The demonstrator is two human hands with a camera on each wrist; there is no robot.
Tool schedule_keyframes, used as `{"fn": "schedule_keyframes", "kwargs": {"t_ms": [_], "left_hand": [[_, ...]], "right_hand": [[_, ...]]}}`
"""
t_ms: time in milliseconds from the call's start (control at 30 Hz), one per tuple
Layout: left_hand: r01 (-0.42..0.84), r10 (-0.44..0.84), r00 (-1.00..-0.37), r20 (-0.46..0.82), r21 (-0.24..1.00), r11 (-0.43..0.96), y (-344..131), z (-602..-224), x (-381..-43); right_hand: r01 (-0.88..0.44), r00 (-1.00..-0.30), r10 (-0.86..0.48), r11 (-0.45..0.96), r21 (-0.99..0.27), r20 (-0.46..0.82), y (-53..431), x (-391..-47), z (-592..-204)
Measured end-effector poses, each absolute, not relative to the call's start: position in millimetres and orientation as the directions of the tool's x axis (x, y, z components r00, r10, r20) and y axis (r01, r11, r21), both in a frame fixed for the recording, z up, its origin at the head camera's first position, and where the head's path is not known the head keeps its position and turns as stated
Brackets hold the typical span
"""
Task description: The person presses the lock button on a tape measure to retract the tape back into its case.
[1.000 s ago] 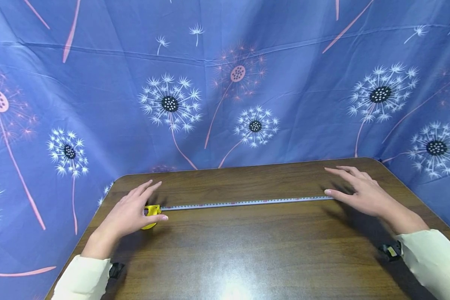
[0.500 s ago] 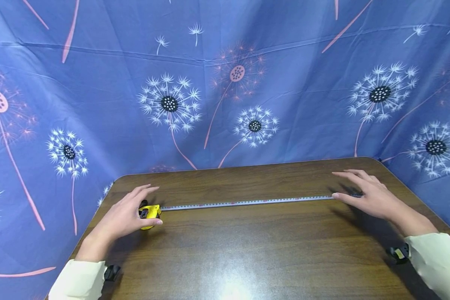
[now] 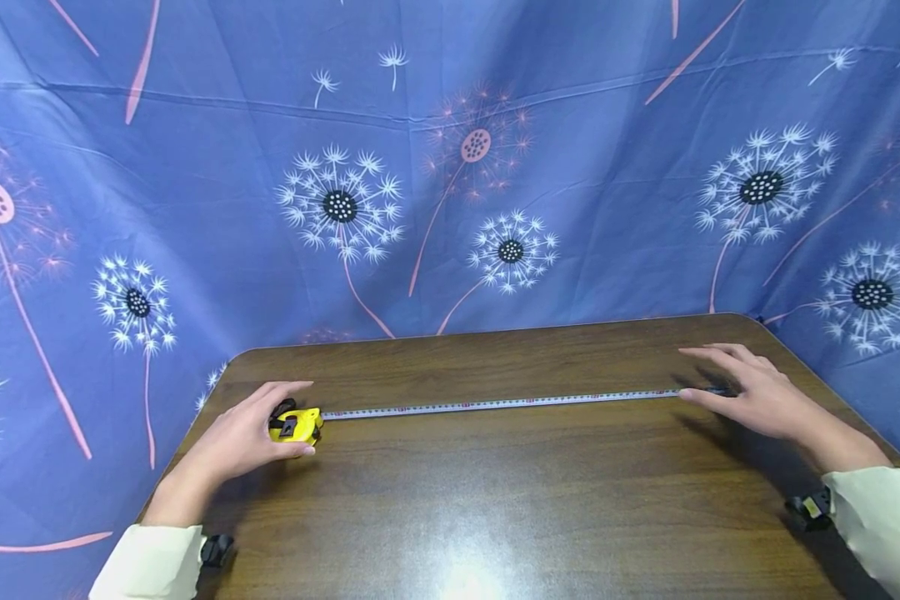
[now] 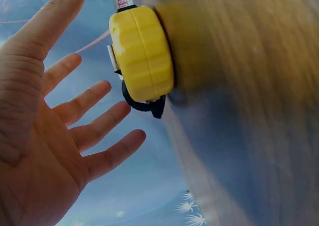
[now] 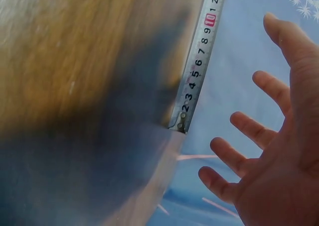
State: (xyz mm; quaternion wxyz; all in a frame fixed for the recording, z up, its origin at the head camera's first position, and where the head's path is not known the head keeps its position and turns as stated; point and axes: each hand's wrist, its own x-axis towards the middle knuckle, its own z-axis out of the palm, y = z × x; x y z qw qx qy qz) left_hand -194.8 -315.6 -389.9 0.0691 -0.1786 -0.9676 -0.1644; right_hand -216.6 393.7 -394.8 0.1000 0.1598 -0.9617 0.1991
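Observation:
A yellow tape measure (image 3: 297,427) with black trim lies on the wooden table at the left, its printed blade (image 3: 495,406) drawn out across to the right. Around its case, the left hand (image 3: 236,433) is spread, thumb on the near side and fingers on the far side. The left wrist view has the case (image 4: 142,54) apart from the spread fingers, a black strap hanging at its back. Over the blade's far end hovers the right hand (image 3: 765,396), fingers spread. Numbers and the metal end (image 5: 179,124) of the blade appear beside that hand in the right wrist view.
The brown wooden table (image 3: 457,500) has rounded far corners. Behind and beside it hangs a blue cloth (image 3: 607,208) with printed dandelions. Pale sleeves (image 3: 150,562) cover the forearms, and a black wrist device (image 3: 810,507) sits at each cuff.
Both hands have drifted outward, the left one leftward and lower, the right one rightward. More of the yellow case and the blade's end now show. The tape measure has stayed in place.

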Motion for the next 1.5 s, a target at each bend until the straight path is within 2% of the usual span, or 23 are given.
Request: {"fn": "schedule_keyframes", "kwargs": {"t_ms": [367, 633, 1100, 1500], "left_hand": [[0.376, 0.339, -0.925, 0.171, 0.292, 0.879, -320.6, -393.6, -195.3], [0.366, 0.335, -0.930, 0.150, 0.296, 0.883, -323.1, -396.3, -196.8], [0.372, 0.344, -0.928, 0.144, 0.291, 0.881, -323.5, -400.5, -199.1], [0.376, 0.350, -0.926, 0.139, 0.291, 0.880, -324.6, -402.1, -199.5]], "right_hand": [[-0.370, -0.922, -0.292, 0.855, -0.362, 0.253, 403.7, -217.2, -401.4], [-0.352, -0.935, -0.300, 0.843, -0.406, 0.189, 407.9, -216.9, -405.6], [-0.399, -0.905, -0.311, 0.856, -0.327, 0.290, 425.7, -218.9, -418.7], [-0.415, -0.893, -0.340, 0.874, -0.252, 0.295, 434.1, -219.3, -420.8]]}}
